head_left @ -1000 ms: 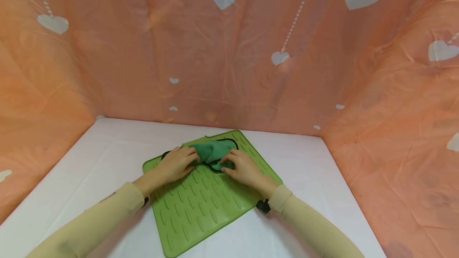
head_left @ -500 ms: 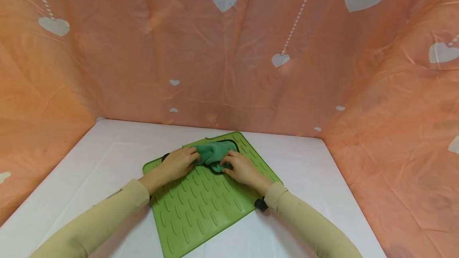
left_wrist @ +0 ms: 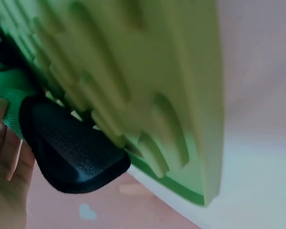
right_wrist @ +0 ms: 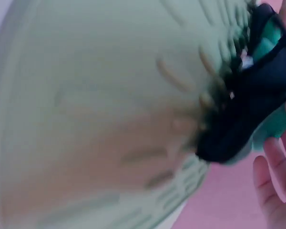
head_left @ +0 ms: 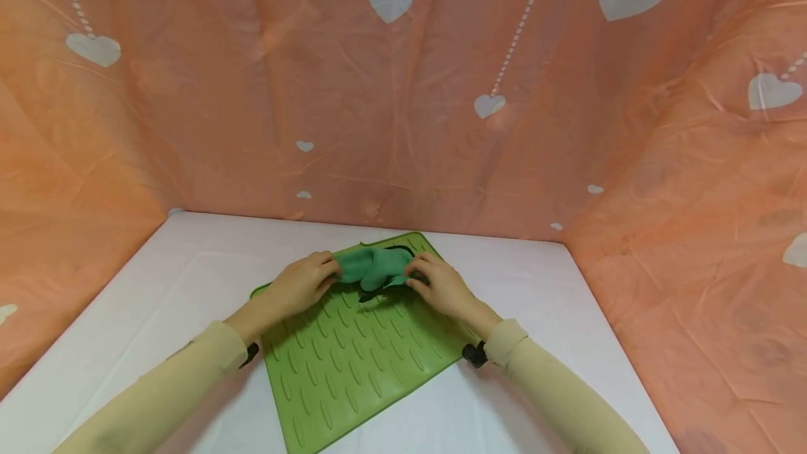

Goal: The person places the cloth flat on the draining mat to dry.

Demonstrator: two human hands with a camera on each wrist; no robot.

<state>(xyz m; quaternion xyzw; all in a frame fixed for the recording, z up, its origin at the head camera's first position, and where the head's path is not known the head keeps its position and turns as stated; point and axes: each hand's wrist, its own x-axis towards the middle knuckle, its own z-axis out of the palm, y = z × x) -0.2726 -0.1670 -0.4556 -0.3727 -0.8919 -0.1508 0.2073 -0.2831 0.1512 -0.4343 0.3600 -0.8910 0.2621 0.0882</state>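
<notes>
A crumpled green cloth (head_left: 373,266) with black edging lies bunched over the far part of a green ridged mat (head_left: 353,370). At its left end, my left hand (head_left: 305,280) grips the fabric between thumb and fingers. My right hand (head_left: 444,289) pinches the right side of the cloth near its black edge. In the left wrist view, a rounded dark corner of the cloth (left_wrist: 76,145) hangs beyond the left hand (left_wrist: 9,167). The right wrist view has the cloth's dark underside (right_wrist: 257,105) close to the fingers of the right hand (right_wrist: 279,181).
The mat lies at an angle on a white table (head_left: 208,265). An orange curtain (head_left: 403,125) with white hearts encloses the back and both sides. A black wrist strap (head_left: 474,354) shows at the right cuff.
My right hand has shifted slightly right and away, pulling the cloth's near flap along. My left hand has moved a little left, stretching the cloth. The mat stays in place.
</notes>
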